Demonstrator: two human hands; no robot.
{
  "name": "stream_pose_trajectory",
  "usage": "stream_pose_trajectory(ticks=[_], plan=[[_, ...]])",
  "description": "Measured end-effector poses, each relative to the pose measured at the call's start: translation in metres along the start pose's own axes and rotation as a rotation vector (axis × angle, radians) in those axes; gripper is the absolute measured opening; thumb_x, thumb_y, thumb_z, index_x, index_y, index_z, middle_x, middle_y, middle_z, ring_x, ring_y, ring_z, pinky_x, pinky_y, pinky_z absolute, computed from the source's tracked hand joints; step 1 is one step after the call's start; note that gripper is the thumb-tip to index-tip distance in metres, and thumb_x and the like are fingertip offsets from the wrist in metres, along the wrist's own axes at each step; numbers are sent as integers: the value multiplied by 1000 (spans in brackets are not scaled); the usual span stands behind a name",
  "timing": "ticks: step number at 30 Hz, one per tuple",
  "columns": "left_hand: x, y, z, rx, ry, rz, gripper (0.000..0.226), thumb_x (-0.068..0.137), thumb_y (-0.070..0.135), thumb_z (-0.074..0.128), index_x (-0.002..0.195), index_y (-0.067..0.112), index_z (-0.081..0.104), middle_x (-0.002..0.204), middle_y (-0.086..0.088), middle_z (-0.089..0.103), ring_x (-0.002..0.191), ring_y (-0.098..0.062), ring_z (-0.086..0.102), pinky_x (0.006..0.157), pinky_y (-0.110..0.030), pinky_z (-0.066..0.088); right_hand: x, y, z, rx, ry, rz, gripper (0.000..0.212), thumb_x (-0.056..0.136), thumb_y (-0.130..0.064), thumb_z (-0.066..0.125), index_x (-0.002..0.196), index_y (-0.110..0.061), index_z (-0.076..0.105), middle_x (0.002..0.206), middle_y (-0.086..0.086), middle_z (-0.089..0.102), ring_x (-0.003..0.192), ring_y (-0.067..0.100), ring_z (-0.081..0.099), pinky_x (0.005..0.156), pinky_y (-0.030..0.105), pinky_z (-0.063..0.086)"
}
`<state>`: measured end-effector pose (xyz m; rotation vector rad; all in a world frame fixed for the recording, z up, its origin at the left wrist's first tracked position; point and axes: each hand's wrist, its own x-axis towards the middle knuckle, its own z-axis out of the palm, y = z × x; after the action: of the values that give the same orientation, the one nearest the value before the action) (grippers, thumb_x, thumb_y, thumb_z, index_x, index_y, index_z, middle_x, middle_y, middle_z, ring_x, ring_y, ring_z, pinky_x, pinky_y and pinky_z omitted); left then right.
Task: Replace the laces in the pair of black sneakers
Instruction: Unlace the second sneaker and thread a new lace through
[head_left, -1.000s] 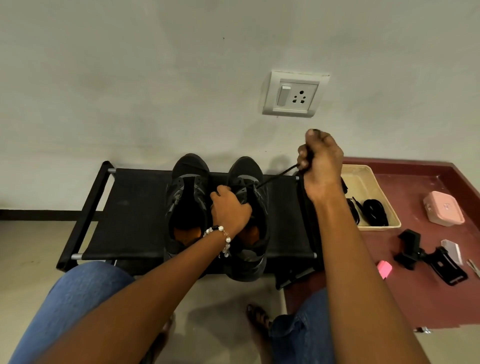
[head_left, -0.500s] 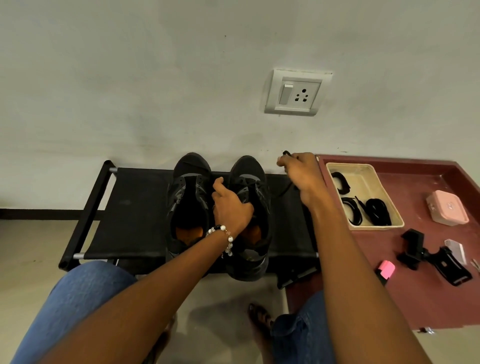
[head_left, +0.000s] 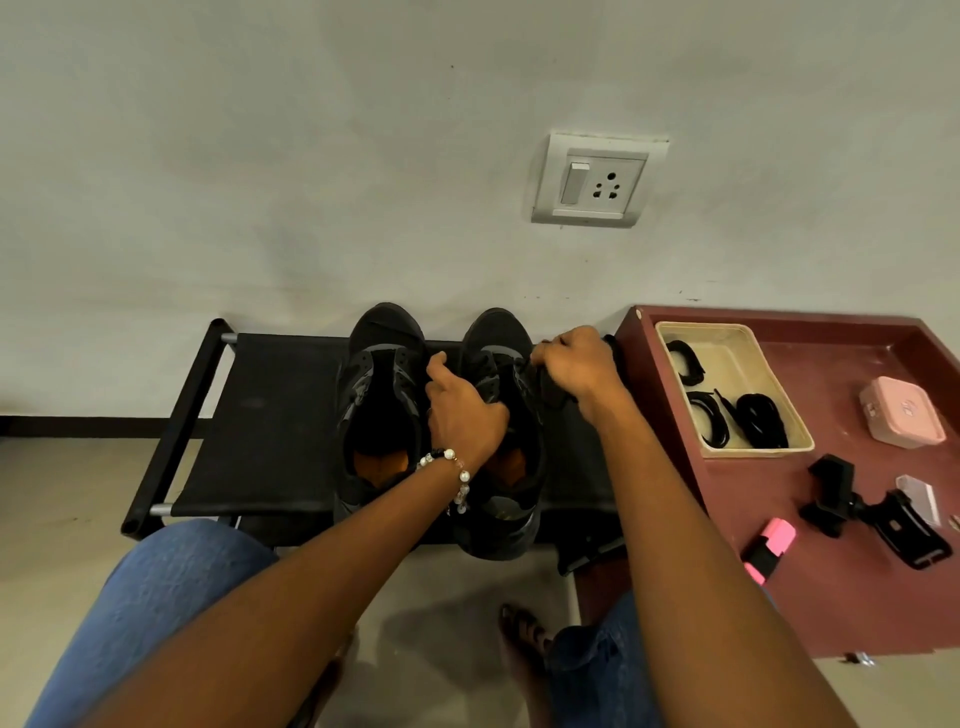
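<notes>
Fingers of both hands curled on right sneaker (head_left: 498, 415), black fabric rack (head_left: 270, 415) against grey wall (head_left: 260, 156).

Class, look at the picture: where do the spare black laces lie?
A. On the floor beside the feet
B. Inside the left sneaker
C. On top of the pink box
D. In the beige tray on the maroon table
D: coiled black laces lie inside the beige tray, which sits on the maroon table.
</notes>
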<state>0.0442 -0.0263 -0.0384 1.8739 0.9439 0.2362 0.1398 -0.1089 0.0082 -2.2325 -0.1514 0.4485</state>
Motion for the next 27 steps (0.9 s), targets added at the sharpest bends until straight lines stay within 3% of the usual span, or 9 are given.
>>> stream_pose_trajectory(ticks=[5, 9, 12, 14, 16, 19, 23, 25, 27], plan=[[-2, 3, 0, 20, 15, -22, 91, 79, 10, 70, 149, 12, 11, 135, -18, 40, 86, -20, 47, 68, -30, 39, -12, -18, -41, 505, 138, 14, 17, 79, -12, 55, 67, -6, 64, 69, 9, 62, 53, 13, 42, 55, 29, 35], [-3, 5, -1, 38, 28, -31, 90, 79, 5, 69, 149, 12, 12, 135, -18, 41, 83, -18, 44, 67, -29, 38, -16, -15, -45, 531, 222, 28, 20, 81, -14, 54, 67, -4, 64, 71, 9, 62, 59, 15, 46, 61, 34, 38], [-4, 6, 0, 55, 32, -32, 89, 79, 5, 68, 149, 12, 13, 135, -18, 40, 82, -20, 45, 66, -30, 38, -13, -11, -47, 177, 221, -25, 26, 82, -17, 58, 80, 7, 65, 74, 15, 56, 68, 23, 51, 63, 31, 40], [-4, 7, -1, 69, 34, -29, 87, 79, 5, 68, 148, 13, 16, 135, -18, 39, 82, -20, 45, 66, -30, 39, -13, -4, -46, -334, 201, 14, 29, 85, -24, 63, 101, 0, 64, 105, 20, 60, 101, 32, 56, 81, 35, 45], [-4, 7, -1, 92, 30, -26, 83, 78, 5, 68, 146, 12, 20, 136, -18, 38, 82, -21, 44, 66, -31, 39, -18, -4, -44, -674, 168, 94, 41, 87, -27, 66, 121, -7, 55, 141, 23, 39, 133, 42, 31, 106, 48, 32], [-6, 8, -2, 149, 38, 15, 77, 80, 11, 70, 143, 12, 26, 135, -19, 36, 89, -26, 50, 69, -31, 41, -22, -15, -42, -624, 55, 54, 42, 91, -20, 58, 130, -9, 47, 153, 24, 19, 141, 42, 13, 111, 50, 22], [-7, 6, -2, 302, 59, 114, 64, 82, 29, 72, 134, 14, 39, 135, -15, 34, 121, -35, 41, 87, -34, 43, -15, -20, -40, -414, -64, -92, 43, 95, -8, 43, 138, -6, 43, 145, 20, 39, 135, 36, 35, 108, 43, 37], [-6, 7, -6, 370, 58, 173, 54, 82, 34, 71, 128, 15, 49, 133, -12, 38, 123, -34, 39, 91, -36, 44, -12, -16, -34, -235, -114, -108, 41, 95, 0, 41, 135, -4, 48, 127, 18, 55, 117, 30, 56, 98, 37, 48], [-4, 8, -9, 419, 38, 209, 46, 83, 39, 69, 121, 16, 58, 128, -10, 46, 120, -32, 43, 93, -39, 46, -12, -14, -28, -96, -153, -111, 31, 94, 9, 40, 118, 1, 58, 99, 15, 64, 85, 22, 66, 76, 26, 55]])
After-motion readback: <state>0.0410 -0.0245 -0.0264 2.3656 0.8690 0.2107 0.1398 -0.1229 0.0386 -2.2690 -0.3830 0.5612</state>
